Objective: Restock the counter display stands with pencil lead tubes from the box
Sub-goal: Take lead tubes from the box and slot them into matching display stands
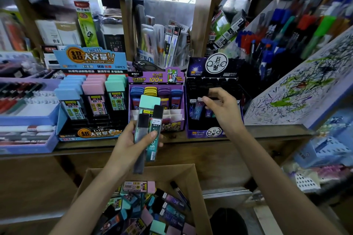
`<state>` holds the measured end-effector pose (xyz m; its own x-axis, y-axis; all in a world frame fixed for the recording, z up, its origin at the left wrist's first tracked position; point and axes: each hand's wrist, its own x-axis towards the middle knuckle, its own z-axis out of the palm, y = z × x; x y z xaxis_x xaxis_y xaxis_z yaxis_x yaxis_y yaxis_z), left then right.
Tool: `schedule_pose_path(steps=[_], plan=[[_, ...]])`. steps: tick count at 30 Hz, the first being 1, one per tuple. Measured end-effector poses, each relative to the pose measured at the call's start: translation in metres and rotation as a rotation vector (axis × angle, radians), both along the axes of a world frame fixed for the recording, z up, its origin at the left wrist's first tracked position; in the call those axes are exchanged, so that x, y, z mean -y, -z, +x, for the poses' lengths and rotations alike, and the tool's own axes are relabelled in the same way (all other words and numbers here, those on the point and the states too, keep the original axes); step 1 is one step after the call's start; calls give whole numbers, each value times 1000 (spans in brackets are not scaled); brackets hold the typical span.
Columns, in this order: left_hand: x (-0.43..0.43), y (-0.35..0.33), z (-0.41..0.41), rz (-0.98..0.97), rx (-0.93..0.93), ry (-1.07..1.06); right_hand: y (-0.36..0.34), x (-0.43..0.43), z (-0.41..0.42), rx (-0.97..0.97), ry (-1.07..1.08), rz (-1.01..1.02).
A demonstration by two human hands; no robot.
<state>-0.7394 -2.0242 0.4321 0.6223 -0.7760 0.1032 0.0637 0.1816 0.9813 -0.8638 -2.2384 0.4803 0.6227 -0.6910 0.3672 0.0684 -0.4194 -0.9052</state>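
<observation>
My left hand grips a bunch of lead tubes upright over the counter edge: one with a wide teal cap and two slim ones with black caps. My right hand reaches into the black display stand on the right, its fingertips pinching the black cap of a slim tube standing in the front row. A purple stand sits in the middle and a blue stand with blue, pink and teal capped tubes sits on the left. Below, the open cardboard box holds several loose tubes.
The stands sit on a wooden counter. A tilted scribble-covered test pad and racks of pens rise at the right. Trays of erasers and pens lie at the left. Clear holders with packaged pens stand behind the stands.
</observation>
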Motion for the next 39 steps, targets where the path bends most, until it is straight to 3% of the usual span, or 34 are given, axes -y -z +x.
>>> schedule_pose_path(steps=[13,20,28,37,39], plan=[[-1,-2,-3,-9,2,-20,-3,9,8,-95,-30,-162],[-3,-3,-2,-6,-1,-18,-3,11,6,-130,-39,-154],[-2,-1,-4,-9,3,-7,12,4,16,-249,107,-125],[4,-3,-14,-53,8,16,5,-16,9,-530,370,-552],[6,-2,-16,-54,14,23,8,-30,1,-508,383,-613]])
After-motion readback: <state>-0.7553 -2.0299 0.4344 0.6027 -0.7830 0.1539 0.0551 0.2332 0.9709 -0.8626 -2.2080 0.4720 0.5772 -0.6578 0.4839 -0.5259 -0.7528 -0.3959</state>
